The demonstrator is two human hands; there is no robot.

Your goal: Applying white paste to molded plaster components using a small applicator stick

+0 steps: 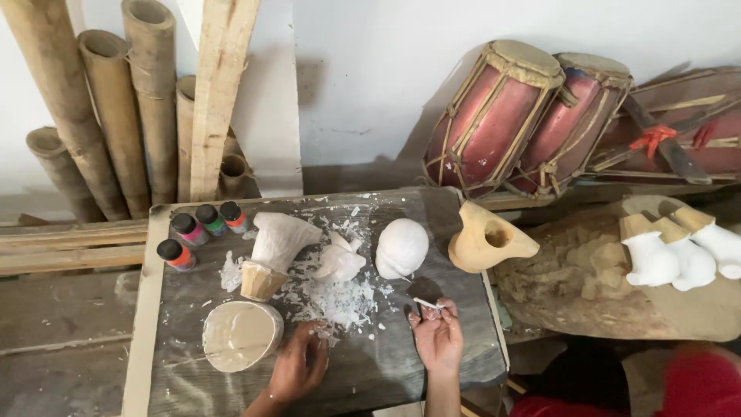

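My left hand point(299, 364) rests fingers-down on the dark wooden board point(363, 374), touching white flakes point(336, 297) near a round bowl of pale paste point(241, 334). My right hand point(437, 333) is palm-up and pinches a thin white stick point(427, 303). Beyond the hands lie a white rounded mask form point(401, 247), a crumpled white piece point(340, 261) and a white moulded shape on a tan cone point(272, 255).
Several small paint bottles point(199, 228) stand at the board's far left. A tan clay mould point(486, 238) sits at its right edge. White figures point(679, 251) lie on a wooden block at right. Two red drums point(525, 116) and bamboo poles point(116, 108) lean on the wall.
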